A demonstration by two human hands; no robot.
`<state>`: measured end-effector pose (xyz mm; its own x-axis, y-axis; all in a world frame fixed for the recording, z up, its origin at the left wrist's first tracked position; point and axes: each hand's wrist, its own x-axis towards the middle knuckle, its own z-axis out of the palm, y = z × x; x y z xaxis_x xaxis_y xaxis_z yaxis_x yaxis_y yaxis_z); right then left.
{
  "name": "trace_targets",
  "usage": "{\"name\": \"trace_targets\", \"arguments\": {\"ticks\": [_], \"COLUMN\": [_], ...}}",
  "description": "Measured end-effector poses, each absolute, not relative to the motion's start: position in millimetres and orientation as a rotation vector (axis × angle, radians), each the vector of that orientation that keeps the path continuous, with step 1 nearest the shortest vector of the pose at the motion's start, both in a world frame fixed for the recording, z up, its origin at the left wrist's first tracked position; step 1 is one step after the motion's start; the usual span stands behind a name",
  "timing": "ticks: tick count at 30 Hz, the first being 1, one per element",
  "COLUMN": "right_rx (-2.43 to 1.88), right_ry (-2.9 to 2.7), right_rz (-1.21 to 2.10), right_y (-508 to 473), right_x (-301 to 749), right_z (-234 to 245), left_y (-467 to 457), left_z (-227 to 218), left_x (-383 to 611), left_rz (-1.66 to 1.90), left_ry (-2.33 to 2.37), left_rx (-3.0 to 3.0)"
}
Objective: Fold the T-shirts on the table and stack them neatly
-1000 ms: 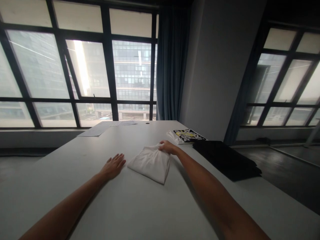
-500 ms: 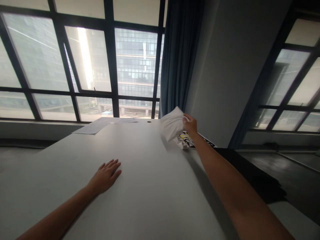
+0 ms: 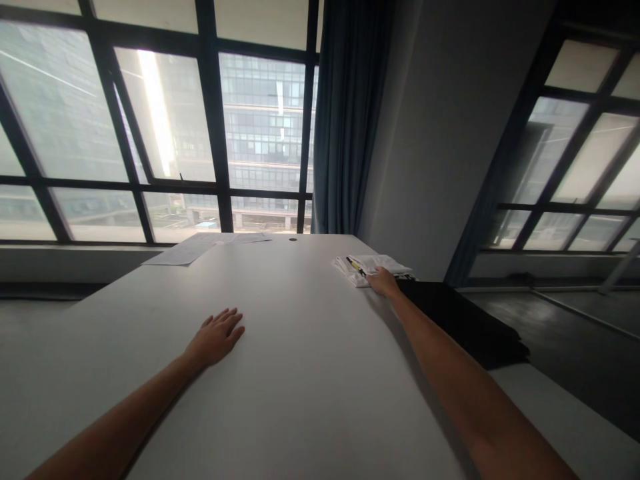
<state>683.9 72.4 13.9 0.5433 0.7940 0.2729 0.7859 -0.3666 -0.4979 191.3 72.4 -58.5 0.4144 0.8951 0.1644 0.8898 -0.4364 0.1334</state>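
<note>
Touching the folded white cloth (image 3: 387, 262), the right fingers (image 3: 376, 277).

Left hand (image 3: 215, 338) lies palm down on the table (image 3: 290, 387); right hand (image 3: 383, 283), arm (image 3: 450, 365) outstretched, is at the table's right side.

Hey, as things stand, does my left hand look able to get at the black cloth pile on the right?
Probably not easily: your left hand rests on the white table, and your right arm stretches between it and the black cloth pile.
</note>
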Motion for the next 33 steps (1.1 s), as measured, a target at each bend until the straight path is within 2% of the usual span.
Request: {"name": "trace_targets", "arguments": {"ticks": [10,15,26,33], "right_rx": [-1.930,-1.948,-2.012,-1.956], "right_ry": [-1.981,-2.129,-2.158,-2.203], "right_rz": [0.189,0.238,0.187,-0.081], "right_y": [-8.2,-20.5,-21.2,-35.4], "right_x": [517.7,461.2,454.3,453.5], "right_z": [-22.7,-44.5,-57.0,-45.0], "left_y": [45.0,19.7,6.4,-22.3], "left_z": [-37.1,-44.2,-51.8,-29.6], "left_x": [237.3,281.3,287.1,287.3], "left_rz": [0.297,0.276,0.259,0.257], "left_ry": [1.671,1.561,1.608,1.615], "left_rx": [2.593,2.605,2.618,2.757]}}
